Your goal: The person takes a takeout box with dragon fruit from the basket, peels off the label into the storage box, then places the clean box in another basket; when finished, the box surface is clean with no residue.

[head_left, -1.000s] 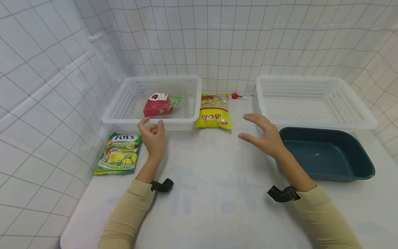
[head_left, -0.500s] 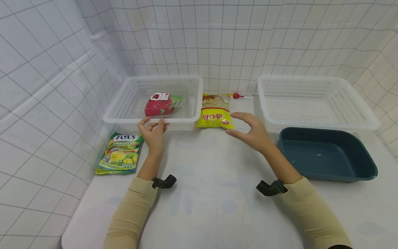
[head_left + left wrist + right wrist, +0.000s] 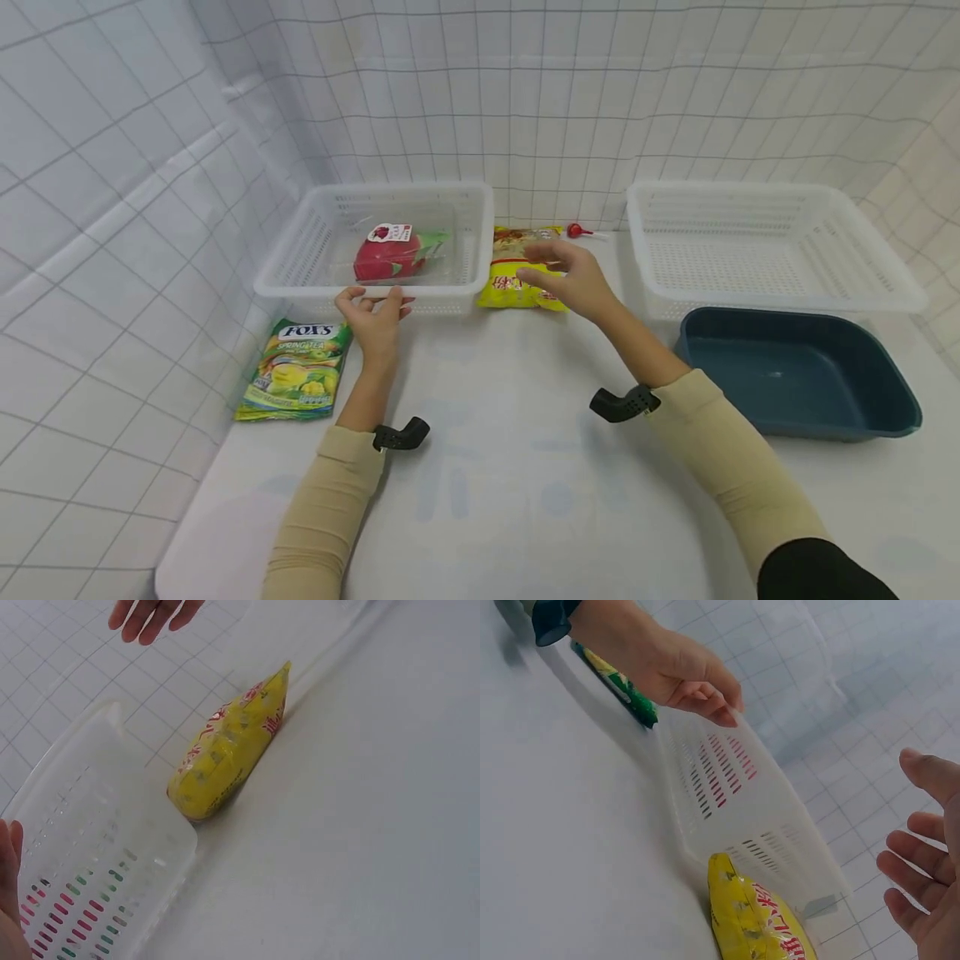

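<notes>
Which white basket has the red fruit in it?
The left basket, behind the green bag: the red fruit shows inside it. The right basket, behind the dark tub, shows none.

A white wall covering (image 3: 562, 108) is spanning the back, its thin grey lines forming a grid of small rectangles. Those lines are wavering and bowing in places, so the covering is perhaps hanging as cloth, though the soft picture is leaving its material uncertain. On the left, a side wall (image 3: 90, 275) is carrying the same grid in larger squares, with a pale crease running diagonally across it. Another gridded wall (image 3: 937, 175) is closing the right side. A white worktop (image 3: 495, 508) is stretching between them, showing faint bluish patches and a rounded near-left corner. Soft light is falling over it, casting blurred shadows.
</notes>
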### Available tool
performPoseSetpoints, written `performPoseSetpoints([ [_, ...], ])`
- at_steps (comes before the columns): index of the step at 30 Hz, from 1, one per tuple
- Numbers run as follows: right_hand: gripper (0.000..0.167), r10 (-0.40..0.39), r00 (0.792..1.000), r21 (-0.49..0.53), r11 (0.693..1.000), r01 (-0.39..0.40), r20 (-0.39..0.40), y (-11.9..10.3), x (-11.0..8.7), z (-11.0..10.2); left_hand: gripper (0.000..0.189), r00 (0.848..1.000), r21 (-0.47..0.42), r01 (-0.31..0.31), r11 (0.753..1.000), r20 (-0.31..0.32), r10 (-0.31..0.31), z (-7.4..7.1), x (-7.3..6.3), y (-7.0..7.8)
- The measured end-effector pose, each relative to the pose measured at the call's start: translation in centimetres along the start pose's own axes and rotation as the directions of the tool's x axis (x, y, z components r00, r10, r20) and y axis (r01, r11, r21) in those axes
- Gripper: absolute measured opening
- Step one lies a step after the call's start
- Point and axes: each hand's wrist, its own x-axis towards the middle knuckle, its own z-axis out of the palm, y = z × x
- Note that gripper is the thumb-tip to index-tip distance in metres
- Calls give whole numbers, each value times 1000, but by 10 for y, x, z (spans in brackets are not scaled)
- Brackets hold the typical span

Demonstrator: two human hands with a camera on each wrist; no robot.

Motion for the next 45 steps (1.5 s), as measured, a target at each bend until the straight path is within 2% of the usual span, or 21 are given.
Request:
performPoseSetpoints([
  [4,41,99,995,85,991,-100,16,-2,17,6,48,1000,5,-14,1000,21,14,0,1,-2],
  [9,37,171,985,96,981,-171,5,-11,38,20,48,998,18,-33,999,46,32,0,3,-5],
  [16,39,221,975,23,975,-221,16,-22,66,39,48,999,28,-30,999,42,29,-1,1,-2],
  [21,47,280,958,-29,960,-278,68,-28,81,49,48,999,33,-19,999,40,18,-2,2,-1],
  [24,55,349,932,-2,937,-351,102,-32,89,56,48,999,39,-14,999,36,13,-3,2,-2],
  [29,65,473,872,-18,880,-475,125,-41,98,67,48,999,34,-24,999,39,22,-3,1,-3],
  [32,65,500,856,-48,866,-498,133,-47,102,74,48,998,25,-43,999,47,42,-3,1,-4],
  [35,65,529,835,-6,845,-535,150,-50,106,80,47,997,23,-50,998,55,48,-2,1,-6],
  [38,67,573,799,107,796,-596,182,-52,109,86,48,998,20,-47,999,52,46,-3,1,-7],
  [41,62,613,758,229,723,-652,224,-52,111,91,47,998,19,-47,999,42,46,-3,1,-7],
  [43,62,638,731,269,679,-683,243,-50,111,95,48,998,18,-55,998,36,54,-3,1,-7],
  [45,62,660,709,279,652,-705,248,-49,111,97,47,997,16,-61,998,38,60,-3,1,-6],
])
